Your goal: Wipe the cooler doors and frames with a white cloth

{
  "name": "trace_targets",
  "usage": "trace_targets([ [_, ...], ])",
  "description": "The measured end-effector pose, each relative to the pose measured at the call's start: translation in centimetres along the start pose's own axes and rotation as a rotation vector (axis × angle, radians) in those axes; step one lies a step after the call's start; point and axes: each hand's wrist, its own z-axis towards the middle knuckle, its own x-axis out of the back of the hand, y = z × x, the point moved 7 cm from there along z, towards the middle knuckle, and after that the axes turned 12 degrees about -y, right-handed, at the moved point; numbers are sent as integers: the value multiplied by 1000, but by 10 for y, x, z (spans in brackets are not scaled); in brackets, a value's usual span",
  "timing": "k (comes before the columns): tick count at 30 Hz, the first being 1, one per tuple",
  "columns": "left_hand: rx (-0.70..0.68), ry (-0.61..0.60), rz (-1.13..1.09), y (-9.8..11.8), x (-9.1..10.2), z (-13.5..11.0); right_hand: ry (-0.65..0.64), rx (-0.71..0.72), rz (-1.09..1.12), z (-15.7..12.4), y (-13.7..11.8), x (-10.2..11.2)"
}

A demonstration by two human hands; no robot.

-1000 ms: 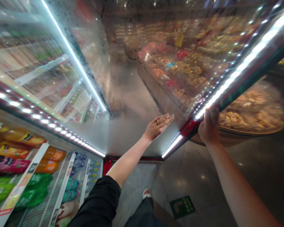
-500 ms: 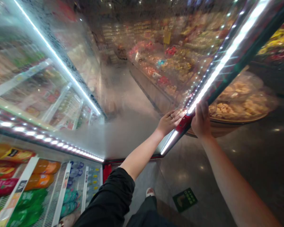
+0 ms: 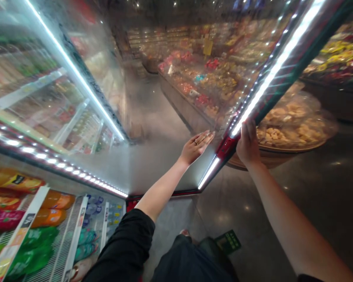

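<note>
Shop aisle lights glared off a fogged glass cooler door [image 3: 164, 164] swung open in front of both hands. The right hand [image 3: 248, 145] curled around the door's edge beside its red handle [image 3: 228, 147]; the left hand [image 3: 197, 148] stayed flat and open, just beside that edge. Bottled drinks [image 3: 57, 209] filled shelves below and left of the hands.

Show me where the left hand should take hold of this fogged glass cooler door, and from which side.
Take the dark door frame at its red fitting, beside the right hand, bringing the left hand in from the near side. That narrow edge looks wrappable; the fogged glass pane is flat, offering nothing to grip.
</note>
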Motion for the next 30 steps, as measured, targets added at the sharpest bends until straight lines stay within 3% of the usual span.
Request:
trace_targets([
  [3,-99,-65,-11,24,-9,27,4,25,3,1,-3,2],
  [5,-160,-122,-16,29,-15,26,1,27,-2,1,-2,4],
  [9,-134,-117,2,-2,-11,-12,-8,62,-2,1,-4,5],
  [12,96,-10,48,-41,4,-44,-6,83,-5,0,-8,0],
  [14,199,21,74,-55,9,-54,1,84,-14,-1,-10,-8],
  [20,-51,-137,45,-46,-5,-66,-19,84,-71,-2,-8,-32],
  [23,-12,-117,45,-52,-3,-76,29,65,-115,-7,-1,-27],
  [26,140,-5,55,-53,5,-66,98,46,-149,-14,5,-20],
  [30,212,113,37,-30,17,-15,106,35,-133,-16,10,-26],
])
